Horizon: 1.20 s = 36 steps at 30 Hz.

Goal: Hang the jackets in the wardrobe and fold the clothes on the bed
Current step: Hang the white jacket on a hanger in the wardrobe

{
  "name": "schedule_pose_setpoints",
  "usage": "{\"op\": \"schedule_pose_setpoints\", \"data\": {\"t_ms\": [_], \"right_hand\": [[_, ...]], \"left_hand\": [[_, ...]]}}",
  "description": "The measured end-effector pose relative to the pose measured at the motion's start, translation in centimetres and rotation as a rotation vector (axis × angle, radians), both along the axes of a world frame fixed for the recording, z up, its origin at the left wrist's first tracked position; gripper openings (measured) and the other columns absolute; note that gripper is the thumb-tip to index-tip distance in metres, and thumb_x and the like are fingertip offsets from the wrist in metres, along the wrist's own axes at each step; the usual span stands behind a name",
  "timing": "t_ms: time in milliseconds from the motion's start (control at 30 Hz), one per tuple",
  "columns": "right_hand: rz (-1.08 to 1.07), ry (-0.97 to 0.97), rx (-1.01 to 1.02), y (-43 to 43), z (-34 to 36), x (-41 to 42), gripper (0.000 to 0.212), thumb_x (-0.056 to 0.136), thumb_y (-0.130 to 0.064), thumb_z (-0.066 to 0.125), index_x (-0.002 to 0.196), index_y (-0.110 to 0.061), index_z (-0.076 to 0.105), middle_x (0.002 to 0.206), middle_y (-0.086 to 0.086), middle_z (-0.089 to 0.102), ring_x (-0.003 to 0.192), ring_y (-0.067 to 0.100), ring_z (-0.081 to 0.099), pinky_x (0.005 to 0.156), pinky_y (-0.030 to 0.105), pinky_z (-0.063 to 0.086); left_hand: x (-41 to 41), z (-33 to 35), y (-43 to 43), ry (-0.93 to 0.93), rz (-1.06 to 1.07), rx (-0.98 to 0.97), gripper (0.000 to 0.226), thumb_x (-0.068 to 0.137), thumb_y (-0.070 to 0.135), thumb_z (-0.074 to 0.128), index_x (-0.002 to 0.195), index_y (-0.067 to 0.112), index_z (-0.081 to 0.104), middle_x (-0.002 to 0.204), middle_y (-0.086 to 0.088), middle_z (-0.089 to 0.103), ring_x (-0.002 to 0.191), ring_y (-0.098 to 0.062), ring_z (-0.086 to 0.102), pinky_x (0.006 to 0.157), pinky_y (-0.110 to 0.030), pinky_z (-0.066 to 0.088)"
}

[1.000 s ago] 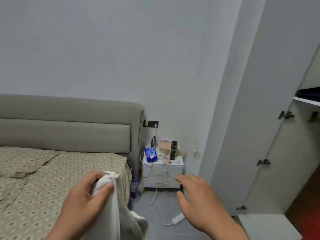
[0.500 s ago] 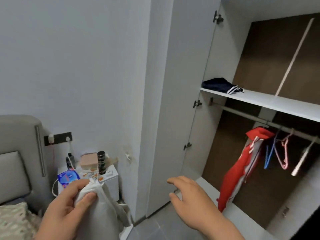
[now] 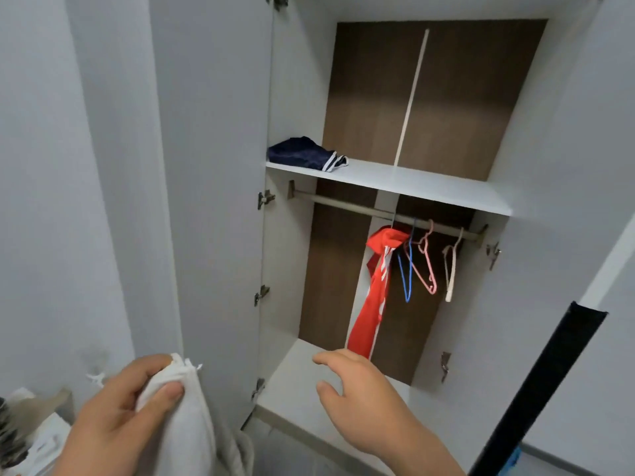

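Left hand (image 3: pixel 117 417) pinches the bunched white garment (image 3: pixel 185 427) low before the open wardrobe (image 3: pixel 412 184), right hand (image 3: pixel 357 389) empty with fingers (image 3: pixel 330 357) loosely spread; risk: reaching for a spare hanger (image 3: pixel 450 283) one-handed could knock the red jacket (image 3: pixel 374 297) off the rail (image 3: pixel 343 203)

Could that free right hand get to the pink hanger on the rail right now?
Probably yes: the right hand is open and holds nothing, the wardrobe stands open, and nothing hangs in front of the pink hanger.
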State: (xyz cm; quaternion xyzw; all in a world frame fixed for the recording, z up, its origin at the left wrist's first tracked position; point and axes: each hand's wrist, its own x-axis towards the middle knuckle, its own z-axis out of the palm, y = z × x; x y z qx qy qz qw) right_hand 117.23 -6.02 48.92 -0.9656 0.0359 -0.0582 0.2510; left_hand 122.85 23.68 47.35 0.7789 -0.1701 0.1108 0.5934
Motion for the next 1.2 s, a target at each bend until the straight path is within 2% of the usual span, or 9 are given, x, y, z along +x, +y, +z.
{"op": "schedule_pose_setpoints", "data": {"t_ms": [133,267,400,533,733,833,900,1033,1200], "right_hand": [[-0.112,-0.018,0.059,-3.0,-1.2,4.1,0.044,0.097,-0.04,0.045,0.141,-0.04,0.047,0.143,-0.027,0.044,0.13,-0.002,0.04,0.11,0.021,0.029],[-0.218,-0.016,0.108,-6.7,-1.9,7.7,0.044,0.096,-0.042,0.045,0.14,-0.039,0.047,0.142,-0.025,0.046,0.131,0.003,0.043,0.112,0.025,0.033],[-0.315,-0.033,0.107,-10.2,-1.4,10.7,0.04,0.099,-0.039,0.05,0.138,-0.038,0.05,0.142,-0.021,0.049,0.13,0.003,0.046,0.111,0.025,0.038],[-0.386,-0.081,0.16,-12.2,-0.5,13.1,0.038,0.097,-0.031,0.055,0.134,-0.038,0.055,0.132,-0.021,0.054,0.11,-0.003,0.057,0.089,0.009,0.043],[-0.521,-0.191,0.156,-14.6,-0.2,16.6,0.037,0.094,-0.026,0.061,0.13,-0.035,0.061,0.114,-0.028,0.055,0.101,-0.021,0.049,0.079,-0.002,0.035],[-0.567,-0.237,0.189,-14.8,0.2,18.5,0.036,0.092,-0.014,0.063,0.112,-0.044,0.066,0.105,-0.032,0.055,0.092,-0.03,0.05,0.075,-0.008,0.033],[-0.605,-0.246,0.182,-15.0,0.6,19.9,0.042,0.091,-0.011,0.062,0.098,-0.053,0.062,0.106,-0.028,0.058,0.093,-0.026,0.053,0.077,-0.006,0.034],[-0.708,-0.203,0.112,-16.3,0.3,22.1,0.034,0.093,-0.021,0.061,0.126,-0.028,0.065,0.124,-0.015,0.061,0.112,-0.002,0.055,0.09,0.003,0.034],[-0.816,-0.211,0.16,-19.7,-1.4,23.4,0.034,0.092,-0.023,0.062,0.125,-0.026,0.066,0.122,-0.012,0.064,0.109,0.003,0.059,0.095,0.018,0.044]], "left_hand": [[5.2,-0.6,-3.9,0.029,-0.105,0.029,0.024,0.075,0.029,0.085,0.096,0.034,0.073,0.082,0.001,0.075,0.074,-0.002,0.066,0.07,-0.006,0.046],[10.8,-0.8,-7.3,0.08,-0.197,0.037,0.019,0.077,0.023,0.081,0.094,0.029,0.075,0.083,-0.006,0.075,0.077,-0.016,0.068,0.07,-0.01,0.048],[15.8,-0.1,-11.1,0.086,-0.258,-0.028,0.019,0.075,0.031,0.081,0.091,0.037,0.073,0.083,0.001,0.074,0.071,-0.007,0.064,0.068,-0.011,0.046],[20.2,0.8,-15.1,0.093,-0.363,-0.032,0.045,0.088,-0.004,0.066,0.084,0.04,0.072,0.075,0.007,0.07,0.058,0.004,0.057,0.058,-0.006,0.043],[27.7,1.4,-21.3,0.103,-0.44,-0.006,0.03,0.09,0.009,0.063,0.085,0.037,0.07,0.087,0.016,0.07,0.082,-0.006,0.064,0.069,-0.023,0.046],[31.3,2.1,-23.9,0.078,-0.521,0.06,0.014,0.091,0.028,0.058,0.092,0.041,0.064,0.09,0.032,0.064,0.087,0.001,0.062,0.068,-0.02,0.042],[33.4,2.6,-25.5,0.056,-0.554,0.06,0.016,0.092,0.029,0.057,0.091,0.045,0.06,0.092,0.042,0.058,0.088,0.006,0.059,0.066,-0.017,0.04],[37.0,2.8,-29.0,0.038,-0.634,0.007,0.026,0.094,0.017,0.061,0.092,0.043,0.06,0.092,0.036,0.061,0.086,0.014,0.057,0.066,-0.018,0.042],[40.1,1.6,-34.3,0.054,-0.712,0.072,0.024,0.094,0.022,0.061,0.093,0.045,0.057,0.092,0.04,0.058,0.088,0.017,0.054,0.067,-0.018,0.043]]}}
